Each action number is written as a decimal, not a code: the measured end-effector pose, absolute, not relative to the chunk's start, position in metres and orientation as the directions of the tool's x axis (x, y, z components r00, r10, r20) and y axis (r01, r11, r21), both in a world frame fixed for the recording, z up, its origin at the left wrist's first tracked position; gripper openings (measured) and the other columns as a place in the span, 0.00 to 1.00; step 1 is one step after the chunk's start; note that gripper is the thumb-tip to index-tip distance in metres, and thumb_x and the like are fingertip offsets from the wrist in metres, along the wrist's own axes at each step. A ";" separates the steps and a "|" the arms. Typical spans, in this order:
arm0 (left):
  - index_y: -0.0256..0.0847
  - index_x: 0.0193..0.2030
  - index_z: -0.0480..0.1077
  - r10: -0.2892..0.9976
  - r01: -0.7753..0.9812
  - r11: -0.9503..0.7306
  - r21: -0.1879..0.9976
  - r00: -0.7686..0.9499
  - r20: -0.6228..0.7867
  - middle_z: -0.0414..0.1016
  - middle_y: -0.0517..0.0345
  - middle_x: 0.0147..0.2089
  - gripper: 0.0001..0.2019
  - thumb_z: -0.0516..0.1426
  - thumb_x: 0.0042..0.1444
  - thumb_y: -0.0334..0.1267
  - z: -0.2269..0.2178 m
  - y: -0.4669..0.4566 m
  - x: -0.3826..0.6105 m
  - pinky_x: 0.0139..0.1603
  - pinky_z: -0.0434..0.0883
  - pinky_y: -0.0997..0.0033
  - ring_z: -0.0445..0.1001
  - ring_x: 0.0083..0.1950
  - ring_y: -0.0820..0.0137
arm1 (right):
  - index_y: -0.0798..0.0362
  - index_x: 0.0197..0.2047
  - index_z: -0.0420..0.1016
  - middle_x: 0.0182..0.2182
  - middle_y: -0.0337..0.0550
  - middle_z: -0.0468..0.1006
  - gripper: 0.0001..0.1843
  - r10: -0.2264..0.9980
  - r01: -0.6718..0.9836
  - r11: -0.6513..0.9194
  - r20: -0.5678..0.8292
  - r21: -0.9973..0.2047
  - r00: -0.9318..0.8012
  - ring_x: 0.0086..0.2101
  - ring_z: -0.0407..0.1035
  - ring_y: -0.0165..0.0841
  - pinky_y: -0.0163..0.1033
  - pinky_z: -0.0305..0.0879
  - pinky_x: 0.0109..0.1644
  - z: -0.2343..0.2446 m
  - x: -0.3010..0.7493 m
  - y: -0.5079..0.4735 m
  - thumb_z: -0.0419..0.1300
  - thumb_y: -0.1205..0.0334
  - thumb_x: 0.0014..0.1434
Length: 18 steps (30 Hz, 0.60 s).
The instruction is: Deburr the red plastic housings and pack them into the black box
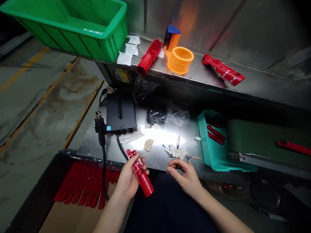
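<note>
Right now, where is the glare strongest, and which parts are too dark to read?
Head view: glare burns out the steel worktop beside the white cloth; the red plastic part in the left hand is sharp and evenly lit; the picture's lower right corner is nearly black.

Green bin (107, 34) upper left on shelf; silica pkts (128, 51) beside it. Orange ring (180, 60) top ctr, btwn two red housings (149, 56). Black box (120, 111) on counter, mid-left. Teal tray (205, 142) right of ctr w/ red strips (215, 132). Red parts stack (80, 187) lower left.
</note>
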<state>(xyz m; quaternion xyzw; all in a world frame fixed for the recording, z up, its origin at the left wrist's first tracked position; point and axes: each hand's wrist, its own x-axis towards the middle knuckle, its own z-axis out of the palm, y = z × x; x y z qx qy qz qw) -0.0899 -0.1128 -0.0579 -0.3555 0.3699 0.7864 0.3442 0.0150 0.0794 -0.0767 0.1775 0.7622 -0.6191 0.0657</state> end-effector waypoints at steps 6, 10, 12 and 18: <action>0.33 0.49 0.69 0.419 -0.886 -0.388 0.253 -0.414 -0.808 0.77 0.47 0.40 0.08 0.55 0.66 0.32 -0.048 -0.109 -0.065 0.40 0.80 0.57 0.77 0.36 0.64 | 0.56 0.41 0.75 0.28 0.39 0.78 0.18 0.299 0.508 0.180 -0.446 -0.842 -0.844 0.32 0.76 0.34 0.41 0.74 0.40 -0.149 0.015 0.112 0.63 0.47 0.66; 0.35 0.58 0.67 0.514 -0.872 -0.307 0.382 -0.490 -0.704 0.78 0.47 0.44 0.17 0.60 0.66 0.38 -0.043 -0.104 -0.045 0.44 0.80 0.58 0.79 0.42 0.61 | 0.57 0.45 0.76 0.36 0.39 0.79 0.13 0.363 0.627 0.235 -0.531 -0.743 -0.765 0.34 0.75 0.32 0.42 0.76 0.42 -0.197 0.015 0.134 0.62 0.53 0.69; 0.38 0.59 0.67 0.485 -0.838 -0.288 0.464 -0.545 -0.684 0.76 0.53 0.40 0.22 0.64 0.62 0.42 -0.042 -0.100 -0.039 0.37 0.80 0.62 0.79 0.36 0.64 | 0.57 0.48 0.75 0.41 0.42 0.79 0.14 0.418 0.685 0.269 -0.558 -0.677 -0.716 0.37 0.76 0.33 0.43 0.77 0.43 -0.215 0.012 0.148 0.62 0.54 0.69; 0.41 0.59 0.66 0.353 -0.734 -0.292 0.614 -0.679 -0.644 0.70 0.63 0.33 0.27 0.67 0.58 0.48 -0.023 -0.073 -0.023 0.21 0.69 0.77 0.69 0.25 0.75 | 0.55 0.56 0.73 0.52 0.48 0.76 0.17 0.560 0.777 0.374 -0.544 -0.507 -0.624 0.48 0.75 0.40 0.51 0.75 0.52 -0.251 -0.022 0.193 0.62 0.54 0.69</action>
